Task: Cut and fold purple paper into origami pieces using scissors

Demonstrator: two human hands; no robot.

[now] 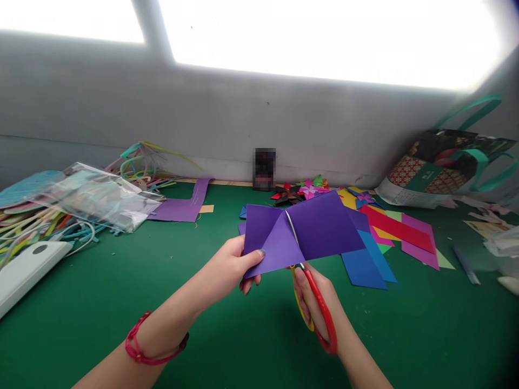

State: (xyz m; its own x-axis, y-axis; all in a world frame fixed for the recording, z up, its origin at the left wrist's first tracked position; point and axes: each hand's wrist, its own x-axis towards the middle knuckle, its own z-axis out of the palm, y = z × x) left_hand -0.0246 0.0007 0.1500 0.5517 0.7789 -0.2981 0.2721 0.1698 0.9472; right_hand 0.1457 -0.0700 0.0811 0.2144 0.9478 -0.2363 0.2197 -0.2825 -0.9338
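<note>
A creased sheet of purple paper (324, 227) is held up above the table, just in front of me. My left hand (239, 262) pinches its left part, thumb on top and fingers beneath. In my right hand (320, 294) is a pair of scissors (322, 313) with one red and one yellow handle loop. One silver blade lies over the paper, pointing away from me along the middle of the sheet; the other blade is hidden below. The paper's right half spreads out beyond the blade.
Colored paper strips (365, 259) and folded paper stars (312, 188) lie behind and to the right. At left are a clear plastic bag (101, 200), several thin colored strips and a white device (32, 275). A patterned bag (430, 173) stands at the back right of the green table (162, 302).
</note>
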